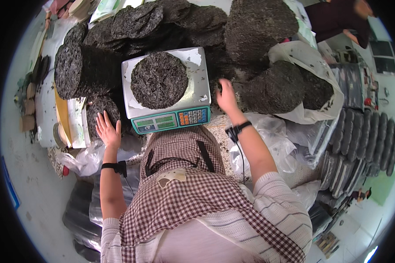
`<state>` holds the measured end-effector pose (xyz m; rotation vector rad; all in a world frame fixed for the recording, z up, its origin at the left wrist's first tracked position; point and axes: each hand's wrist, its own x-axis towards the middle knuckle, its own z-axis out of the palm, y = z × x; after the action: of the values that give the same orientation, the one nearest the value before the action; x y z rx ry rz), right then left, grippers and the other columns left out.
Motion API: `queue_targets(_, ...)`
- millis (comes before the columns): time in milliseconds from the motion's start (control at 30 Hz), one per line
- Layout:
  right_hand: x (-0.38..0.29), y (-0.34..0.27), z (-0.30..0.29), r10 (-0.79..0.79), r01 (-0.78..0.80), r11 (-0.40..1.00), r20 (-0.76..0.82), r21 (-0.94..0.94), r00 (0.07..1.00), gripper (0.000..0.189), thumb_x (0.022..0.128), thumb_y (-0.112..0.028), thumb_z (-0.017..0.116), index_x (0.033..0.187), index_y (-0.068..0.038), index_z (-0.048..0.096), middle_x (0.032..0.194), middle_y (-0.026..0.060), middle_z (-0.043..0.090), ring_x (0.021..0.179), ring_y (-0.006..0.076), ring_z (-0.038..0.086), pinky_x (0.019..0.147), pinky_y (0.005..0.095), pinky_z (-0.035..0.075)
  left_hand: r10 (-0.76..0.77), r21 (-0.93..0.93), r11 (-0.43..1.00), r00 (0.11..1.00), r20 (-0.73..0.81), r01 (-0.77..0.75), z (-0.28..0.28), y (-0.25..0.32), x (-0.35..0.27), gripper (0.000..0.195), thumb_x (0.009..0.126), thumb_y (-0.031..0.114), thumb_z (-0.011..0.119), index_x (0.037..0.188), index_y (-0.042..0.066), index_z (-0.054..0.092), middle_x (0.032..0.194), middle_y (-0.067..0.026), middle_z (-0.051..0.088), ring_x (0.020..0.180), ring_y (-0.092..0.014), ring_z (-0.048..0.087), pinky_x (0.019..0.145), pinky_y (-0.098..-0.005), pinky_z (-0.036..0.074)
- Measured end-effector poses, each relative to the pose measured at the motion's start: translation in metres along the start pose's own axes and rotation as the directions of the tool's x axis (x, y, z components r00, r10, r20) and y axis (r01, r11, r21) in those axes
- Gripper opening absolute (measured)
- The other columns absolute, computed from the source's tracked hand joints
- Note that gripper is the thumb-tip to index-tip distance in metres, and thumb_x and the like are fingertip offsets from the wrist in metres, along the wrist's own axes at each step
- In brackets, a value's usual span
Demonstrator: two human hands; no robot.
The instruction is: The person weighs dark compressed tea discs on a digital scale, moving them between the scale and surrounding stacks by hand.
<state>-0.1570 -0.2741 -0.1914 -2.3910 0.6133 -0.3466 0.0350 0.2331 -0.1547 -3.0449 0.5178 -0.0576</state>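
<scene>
A round cake of dried dark seaweed [159, 80] lies on the metal pan of a digital scale [197, 74], whose teal keypad and lit display face me. To the left of the scale, my left hand [108, 131] rests flat with fingers spread on a smaller stack of seaweed rounds [102, 110]. Just right of the scale is my right hand [227, 98], fingers curled and slightly blurred; whether a scrap of seaweed is between the fingertips is hard to tell. A thick roll-like stack of rounds [80, 71] lies behind my left hand.
Heaped seaweed rounds [138, 23] line the back, with a tall stack [260, 29] at back right. An open white bag [334, 102] holds more rounds at right. Clear plastic bags [266, 134] hang near the table edge. Packed dark bundles [365, 131] stand farther right. People are at both upper sides.
</scene>
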Motion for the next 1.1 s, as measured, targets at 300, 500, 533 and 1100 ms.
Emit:
queue_targets(300, 0.162, 0.028, 0.071, -0.005, 0.056, 0.646, 0.07, -0.762, 0.998, 0.047, 0.093, -0.017, 0.06, 0.139, -0.011, 0.05, 0.121, 0.0066, 0.06, 0.113, 0.0258, 0.056, 0.101, 0.0482, 0.041, -0.003, -0.011, 1.0, 1.0, 0.03, 0.004, -0.002, -0.004, 0.003, 0.085, 0.098, 0.058, 0.051, 0.164, 0.014, 0.019, 0.169, -0.0171, 0.017, 0.156, -0.036, 0.015, 0.125, -0.0527, 0.011)
queue_targets(500, 0.087, 0.087, 0.059, -0.067, 0.094, 0.708, 0.065, -0.7, 0.996, 0.032, 0.094, -0.013, 0.058, 0.126, -0.013, 0.056, 0.115, 0.0095, 0.058, 0.107, 0.0301, 0.06, 0.087, 0.0468, 0.053, 0.082, -0.021, 0.996, 0.995, 0.054, -0.081, -0.011, -0.015, 0.002, 0.084, 0.1, 0.062, 0.045, 0.164, 0.016, 0.018, 0.169, -0.0168, 0.018, 0.157, -0.035, 0.014, 0.126, -0.0518, 0.011)
queue_targets(533, 0.081, 0.087, 0.05, -0.018, 0.076, 0.773, 0.099, -0.63, 0.995, 0.027, 0.094, -0.006, 0.056, 0.12, -0.008, 0.06, 0.114, 0.0128, 0.058, 0.11, 0.036, 0.06, 0.091, 0.0469, 0.054, 0.093, -0.018, 0.996, 0.994, 0.05, -0.092, -0.011, -0.018, 0.002, 0.083, 0.099, 0.061, 0.047, 0.164, 0.016, 0.019, 0.169, -0.0167, 0.019, 0.156, -0.035, 0.015, 0.126, -0.0516, 0.011)
queue_targets(1100, 0.065, -0.235, 0.016, -0.591, 0.589, 0.803, -0.001, -0.089, 0.807, 0.064, 0.085, -0.041, 0.075, 0.133, -0.003, 0.058, 0.145, 0.018, 0.055, 0.138, 0.0362, 0.047, 0.12, 0.0556, 0.027, 0.128, -0.15, 0.979, 0.99, -0.066, -0.136, 0.001, -0.027, 0.012, 0.072, 0.101, 0.046, 0.053, 0.162, 0.018, 0.028, 0.169, -0.0122, 0.023, 0.156, -0.032, 0.02, 0.125, -0.0507, 0.014)
